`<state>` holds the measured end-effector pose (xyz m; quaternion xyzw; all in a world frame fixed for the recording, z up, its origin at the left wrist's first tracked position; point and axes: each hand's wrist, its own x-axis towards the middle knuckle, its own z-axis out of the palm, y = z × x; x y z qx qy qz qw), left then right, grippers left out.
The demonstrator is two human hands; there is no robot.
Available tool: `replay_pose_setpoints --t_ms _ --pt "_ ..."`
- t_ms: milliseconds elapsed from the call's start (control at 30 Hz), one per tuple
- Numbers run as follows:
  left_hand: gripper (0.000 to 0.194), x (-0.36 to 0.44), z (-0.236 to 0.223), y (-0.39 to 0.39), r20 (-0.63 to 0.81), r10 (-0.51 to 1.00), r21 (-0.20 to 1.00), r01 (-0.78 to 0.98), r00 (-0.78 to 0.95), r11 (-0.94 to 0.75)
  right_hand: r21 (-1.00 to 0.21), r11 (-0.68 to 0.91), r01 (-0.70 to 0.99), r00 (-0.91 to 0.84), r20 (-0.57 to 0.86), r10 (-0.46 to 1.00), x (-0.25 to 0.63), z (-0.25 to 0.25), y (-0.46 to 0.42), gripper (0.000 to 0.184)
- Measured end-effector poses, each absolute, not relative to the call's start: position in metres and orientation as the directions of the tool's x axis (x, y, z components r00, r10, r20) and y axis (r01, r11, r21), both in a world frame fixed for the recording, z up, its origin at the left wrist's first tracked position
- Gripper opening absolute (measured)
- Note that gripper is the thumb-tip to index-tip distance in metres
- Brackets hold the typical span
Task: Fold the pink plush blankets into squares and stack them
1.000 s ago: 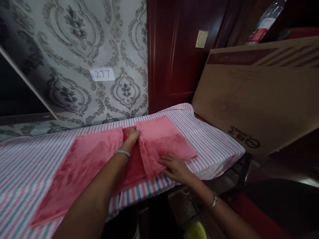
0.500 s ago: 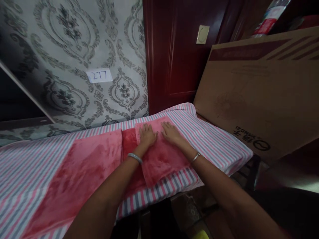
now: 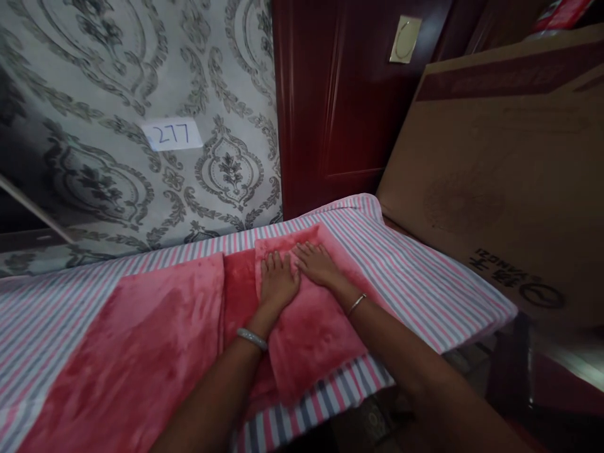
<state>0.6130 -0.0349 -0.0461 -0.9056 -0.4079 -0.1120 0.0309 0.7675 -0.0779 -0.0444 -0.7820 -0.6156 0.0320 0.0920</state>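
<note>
A plush pink-red blanket lies on a striped cloth, with its right part folded over toward the middle. Both hands press flat on this folded part, near its far edge. My left hand has its fingers stretched out close to the fold's left edge. Just to its right, my right hand lies with fingers spread, the two hands nearly touching. Left of a darker red strip, another folded part of the blanket lies flat. Neither hand grips anything.
A large cardboard box leans at the right, with a bottle behind its top edge. Patterned wallpaper bearing a paper label and a dark red door panel stand behind the striped surface. A dark screen-like object is at the left.
My view has come closer and shifted slightly. The right hand has slid left toward the left hand on the folded blanket. Both hands stay flat.
</note>
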Motion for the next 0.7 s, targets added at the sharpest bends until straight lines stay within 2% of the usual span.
replay_pose_setpoints --t_ms 67,167,367,467,567,700 --pt "0.065 0.613 -0.045 -0.035 0.212 0.74 0.049 0.749 0.638 -0.66 -0.167 -0.363 0.917 0.373 0.036 0.927 0.784 -0.041 -0.079 0.059" --pt "0.066 0.612 -0.043 -0.036 0.191 0.75 0.068 0.754 0.633 -0.654 -0.213 -0.539 0.815 0.547 -0.022 0.837 0.804 -0.041 -0.082 0.063" --pt "0.068 0.611 -0.041 -0.04 0.157 0.767 0.137 0.756 0.621 -0.64 -0.244 -0.561 0.791 0.567 -0.051 0.822 0.809 -0.044 -0.086 0.065" --pt "0.068 0.612 -0.029 -0.035 0.065 0.771 0.199 0.748 0.634 -0.633 -0.214 -0.589 0.779 0.589 -0.069 0.805 0.803 -0.032 -0.082 0.064" --pt "0.058 0.61 -0.009 -0.019 0.024 0.756 0.224 0.733 0.654 -0.642 -0.179 -0.505 0.844 0.515 0.012 0.857 0.786 -0.016 -0.068 0.06" --pt "0.053 0.6 -0.002 0.012 0.146 0.722 0.151 0.706 0.676 -0.692 -0.141 -0.237 0.961 0.247 0.052 0.968 0.752 -0.014 -0.042 0.057"
